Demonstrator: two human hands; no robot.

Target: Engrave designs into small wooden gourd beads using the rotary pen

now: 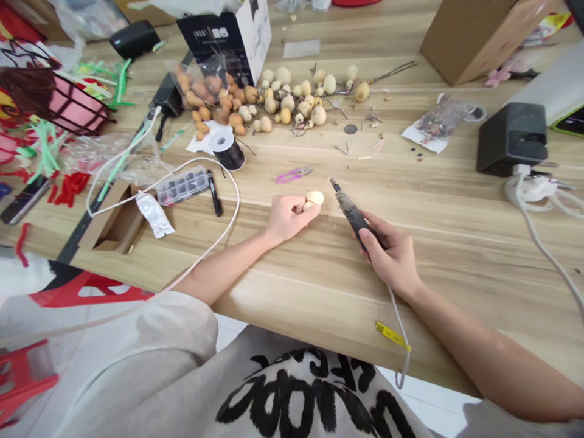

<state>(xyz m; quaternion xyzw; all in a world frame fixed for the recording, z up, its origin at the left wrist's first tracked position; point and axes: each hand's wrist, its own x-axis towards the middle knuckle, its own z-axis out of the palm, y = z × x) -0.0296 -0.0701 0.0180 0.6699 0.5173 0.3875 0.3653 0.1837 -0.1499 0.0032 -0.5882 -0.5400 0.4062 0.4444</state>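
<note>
My left hand point(286, 216) rests on the wooden table point(319, 274), closed around a small pale gourd point(313, 198) that sticks out past the fingers. My right hand point(387, 250) grips a dark pen-shaped rotary tool point(350, 210) like a pencil. Its tip points up and left and stops just right of the gourd, not touching it. A thin grey cord with a yellow tag point(391, 334) runs from the tool over the table's front edge.
A heap of small gourds point(274, 103) lies at the back centre beside a dark box point(228, 36). Purple snips point(294, 175), a thread spool point(229, 149), a marker point(214, 192) and a bead case point(182, 185) sit left. A black device point(511, 139) stands right.
</note>
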